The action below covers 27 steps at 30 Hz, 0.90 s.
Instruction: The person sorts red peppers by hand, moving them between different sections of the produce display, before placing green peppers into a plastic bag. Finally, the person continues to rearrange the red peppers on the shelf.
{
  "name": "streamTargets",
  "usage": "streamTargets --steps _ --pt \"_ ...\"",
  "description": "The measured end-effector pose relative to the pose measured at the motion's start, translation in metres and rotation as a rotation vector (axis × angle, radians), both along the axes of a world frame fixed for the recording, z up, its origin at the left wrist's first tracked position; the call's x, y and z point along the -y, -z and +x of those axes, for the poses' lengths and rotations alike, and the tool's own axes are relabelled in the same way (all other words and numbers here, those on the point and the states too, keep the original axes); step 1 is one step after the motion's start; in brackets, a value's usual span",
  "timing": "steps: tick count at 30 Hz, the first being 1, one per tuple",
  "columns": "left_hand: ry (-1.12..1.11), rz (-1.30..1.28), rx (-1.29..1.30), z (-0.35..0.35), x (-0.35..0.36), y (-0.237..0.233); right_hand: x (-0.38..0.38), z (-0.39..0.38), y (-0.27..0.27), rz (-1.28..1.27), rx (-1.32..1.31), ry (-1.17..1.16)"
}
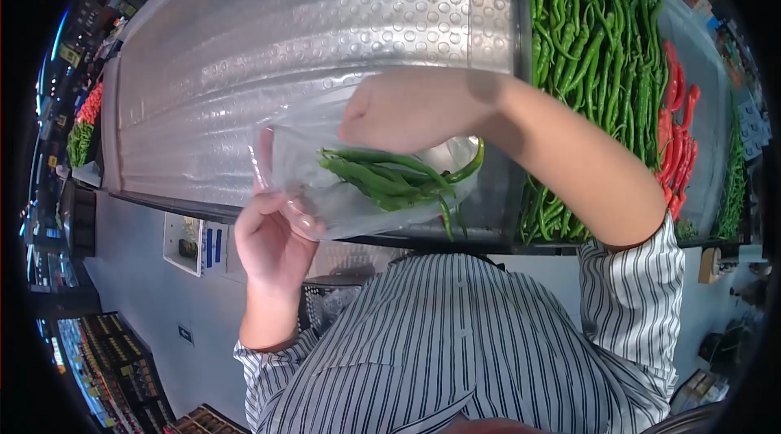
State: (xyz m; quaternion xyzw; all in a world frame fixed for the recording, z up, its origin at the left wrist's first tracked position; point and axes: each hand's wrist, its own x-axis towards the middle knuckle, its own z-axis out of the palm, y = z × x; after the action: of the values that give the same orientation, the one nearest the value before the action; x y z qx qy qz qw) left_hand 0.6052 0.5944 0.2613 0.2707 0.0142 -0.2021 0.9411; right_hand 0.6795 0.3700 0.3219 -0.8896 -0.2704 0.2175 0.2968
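A clear plastic bag (301,149) is stretched out in front of me above the metal display. Inside it lie several long green chili peppers (382,178), some with their tips pointing down at the right end. My left hand (277,231) is closed on the bag's left side, its thumb and fingers partly seen through the film. Above the peppers, my right hand (399,109) is curled into a fist at the bag's upper edge and seems to grip the film. Its fingertips are hidden from view. The right forearm crosses over the display from the right.
A dimpled metal display surface (325,11) spreads out beyond the bag. To the right lie a heap of green chilies (594,52) and red chilies (675,149). A white crate (184,244) sits at lower left, with stocked shelves (114,369) nearby.
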Motion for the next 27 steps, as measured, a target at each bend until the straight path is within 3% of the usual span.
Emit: streamTargets --steps 2,4,6,8,10,16,21,23,24,25,27 --pt "-0.025 -0.016 0.049 0.004 -0.016 0.001 0.013 -0.008 0.005 0.123 0.023 -0.021" --pt "-0.052 -0.122 0.069 0.003 -0.032 0.002 0.028 -0.026 0.02 1.108 0.048 0.421" --pt "-0.063 -0.167 0.075 0.004 -0.053 0.002 0.053 -0.039 0.083 1.07 -0.032 0.546" --pt "-0.022 -0.213 0.181 0.004 -0.073 0.0 0.057 -0.045 0.173 0.395 0.175 0.794" --pt "-0.056 -0.207 0.161 0.004 -0.089 0.0 0.061 -0.055 0.221 -0.182 0.258 0.754" --pt "-0.179 -0.16 0.111 0.013 -0.121 0.0 0.041 -0.055 0.278 -0.296 0.365 0.801" --pt "-0.116 -0.183 0.055 0.023 -0.154 0.011 0.031 -0.062 0.27 -0.356 0.334 0.867" --pt "-0.083 -0.176 0.038 0.026 -0.154 0.011 0.033 -0.069 0.25 0.037 0.288 1.0" --pt "-0.1 -0.15 0.086 0.026 -0.147 0.009 0.033 -0.072 0.25 0.274 0.14 1.097" --pt "-0.119 -0.126 0.133 0.026 -0.142 0.008 0.034 -0.071 0.257 0.264 0.133 1.106" --pt "-0.101 -0.126 0.104 0.03 -0.145 0.01 0.039 -0.067 0.279 0.875 -0.29 1.168"
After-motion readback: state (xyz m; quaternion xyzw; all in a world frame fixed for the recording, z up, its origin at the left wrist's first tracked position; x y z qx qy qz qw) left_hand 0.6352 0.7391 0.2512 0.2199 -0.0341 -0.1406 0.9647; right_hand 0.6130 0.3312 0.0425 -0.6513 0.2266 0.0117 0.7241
